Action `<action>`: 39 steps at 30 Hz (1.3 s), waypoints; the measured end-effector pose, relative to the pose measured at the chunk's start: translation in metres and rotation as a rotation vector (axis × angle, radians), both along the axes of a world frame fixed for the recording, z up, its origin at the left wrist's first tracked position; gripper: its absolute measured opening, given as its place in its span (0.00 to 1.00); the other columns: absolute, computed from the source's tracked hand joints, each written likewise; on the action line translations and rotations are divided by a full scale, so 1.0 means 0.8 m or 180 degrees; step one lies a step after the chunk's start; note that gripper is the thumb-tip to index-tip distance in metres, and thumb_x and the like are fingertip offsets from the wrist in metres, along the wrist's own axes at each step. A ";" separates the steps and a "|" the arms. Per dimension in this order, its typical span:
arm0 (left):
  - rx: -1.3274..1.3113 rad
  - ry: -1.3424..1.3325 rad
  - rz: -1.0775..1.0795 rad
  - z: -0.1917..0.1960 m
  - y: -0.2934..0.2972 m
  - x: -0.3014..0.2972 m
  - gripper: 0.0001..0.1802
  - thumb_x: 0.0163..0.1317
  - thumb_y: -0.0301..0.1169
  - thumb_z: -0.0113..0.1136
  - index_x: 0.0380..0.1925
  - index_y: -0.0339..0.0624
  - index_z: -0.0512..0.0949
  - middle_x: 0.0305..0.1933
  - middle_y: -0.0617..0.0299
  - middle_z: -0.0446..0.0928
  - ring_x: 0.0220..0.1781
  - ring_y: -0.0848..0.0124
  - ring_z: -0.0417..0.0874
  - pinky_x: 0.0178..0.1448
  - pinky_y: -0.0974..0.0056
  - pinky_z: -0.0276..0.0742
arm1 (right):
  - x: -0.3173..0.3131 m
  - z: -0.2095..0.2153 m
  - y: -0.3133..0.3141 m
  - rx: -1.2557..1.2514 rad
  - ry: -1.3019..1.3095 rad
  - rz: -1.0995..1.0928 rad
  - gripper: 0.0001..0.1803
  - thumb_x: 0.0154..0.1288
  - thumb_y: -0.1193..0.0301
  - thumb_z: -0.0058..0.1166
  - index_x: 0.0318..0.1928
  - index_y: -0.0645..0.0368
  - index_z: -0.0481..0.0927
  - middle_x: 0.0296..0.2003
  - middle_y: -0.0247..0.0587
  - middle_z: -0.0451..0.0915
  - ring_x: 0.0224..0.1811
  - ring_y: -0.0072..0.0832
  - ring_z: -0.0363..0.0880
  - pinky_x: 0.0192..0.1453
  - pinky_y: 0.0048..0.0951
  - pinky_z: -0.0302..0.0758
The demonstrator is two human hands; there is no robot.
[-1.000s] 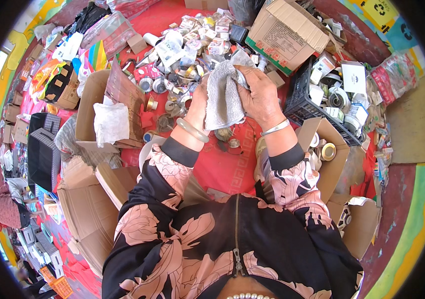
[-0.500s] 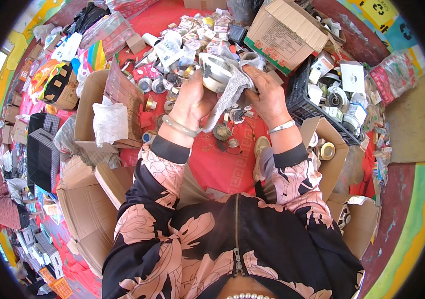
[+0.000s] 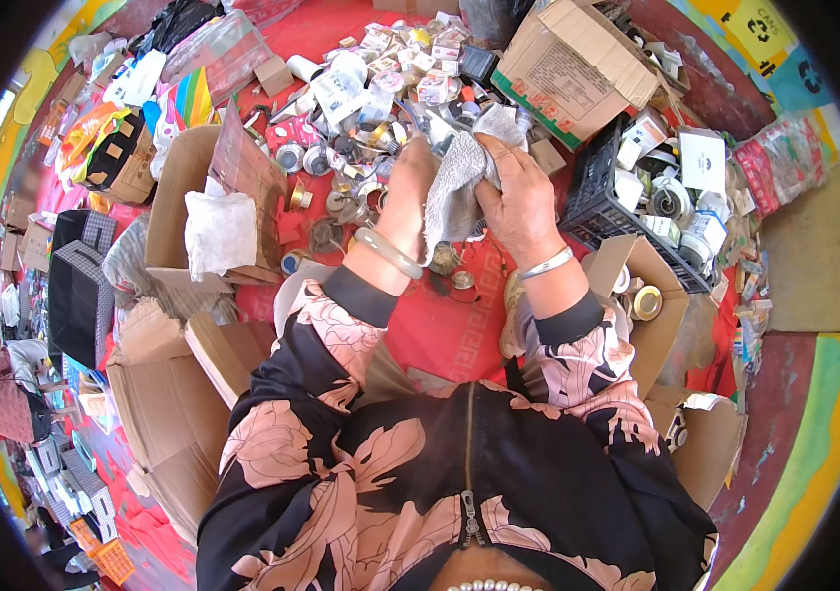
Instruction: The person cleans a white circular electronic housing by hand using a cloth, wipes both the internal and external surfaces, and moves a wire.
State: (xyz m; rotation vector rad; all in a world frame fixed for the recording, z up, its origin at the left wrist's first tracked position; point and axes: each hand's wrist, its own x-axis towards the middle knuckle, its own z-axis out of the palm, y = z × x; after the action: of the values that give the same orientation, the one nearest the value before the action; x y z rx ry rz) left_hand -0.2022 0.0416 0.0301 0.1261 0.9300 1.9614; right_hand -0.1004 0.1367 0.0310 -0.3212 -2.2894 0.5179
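Where left hand (image 3: 413,185) and right hand (image 3: 522,199) come together: crumpled light-grey terry cloth (image 3: 454,189) between them, ahead of the torso, raised over the floor.
Right hand: pinching the cloth's right side, thumb on the near face, fingers over the top fold.
Left hand: up against the cloth's left side; fingertips behind it, grip can't be told.
Cloth axis: long way runs slantwise, far right to near left. Far end sticks out past the right fingers; loose lower tail hangs by the left wrist. Both hands touch it, so neither is nearer overall.
Inside cloth: hidden, can't tell if anything is wrapped.
Floor: red patterned covering (image 3: 440,338) below the hands.
Pile: small boxes and round white-and-metal parts (image 3: 341,148), beyond the hands, mostly left.
Right side: black slatted plastic crate (image 3: 597,225), loaded; open brown cardboard box (image 3: 663,325) nearer the body.
Left side: brown carton with torn flaps (image 3: 176,202), white sheet (image 3: 223,236) over its edge.
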 end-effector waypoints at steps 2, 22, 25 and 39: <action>-0.0140 0.0830 0.0523 -0.051 0.022 -0.012 0.22 0.68 0.45 0.38 0.40 0.34 0.70 0.34 0.52 0.75 0.33 0.63 0.75 0.38 0.59 0.69 | -0.004 0.001 -0.006 -0.0116 0.0082 -0.0156 0.25 0.46 0.76 0.55 0.50 0.60 0.74 0.43 0.49 0.78 0.45 0.45 0.76 0.52 0.39 0.72; -0.1140 0.3246 0.1188 -0.032 0.020 -0.029 0.30 0.48 0.33 0.69 0.51 0.40 0.67 0.43 0.52 0.77 0.42 0.66 0.79 0.46 0.66 0.74 | 0.022 0.014 0.049 -0.2226 0.0214 0.0178 0.22 0.55 0.79 0.46 0.52 0.64 0.73 0.41 0.48 0.79 0.43 0.29 0.78 0.49 0.27 0.72; -0.0976 0.3876 0.1166 -0.030 0.020 -0.012 0.28 0.48 0.28 0.70 0.49 0.41 0.69 0.44 0.58 0.76 0.42 0.72 0.78 0.45 0.68 0.74 | 0.014 0.004 0.040 -0.1586 -0.0239 -0.0225 0.22 0.50 0.72 0.52 0.49 0.64 0.73 0.34 0.57 0.79 0.39 0.39 0.80 0.46 0.32 0.73; -0.0454 0.5652 0.1480 -0.020 0.018 -0.002 0.32 0.38 0.27 0.71 0.49 0.43 0.72 0.46 0.48 0.73 0.48 0.49 0.74 0.49 0.55 0.73 | 0.019 0.004 0.033 -0.3062 0.0691 -0.0182 0.08 0.53 0.77 0.54 0.34 0.68 0.80 0.22 0.29 0.76 0.23 0.12 0.69 0.26 0.18 0.67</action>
State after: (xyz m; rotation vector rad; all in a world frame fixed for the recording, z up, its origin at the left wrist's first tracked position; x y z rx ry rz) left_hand -0.2039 0.0560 0.0142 1.9015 2.2765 1.8126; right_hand -0.0851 0.1632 0.0339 -0.7378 -1.6707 1.5230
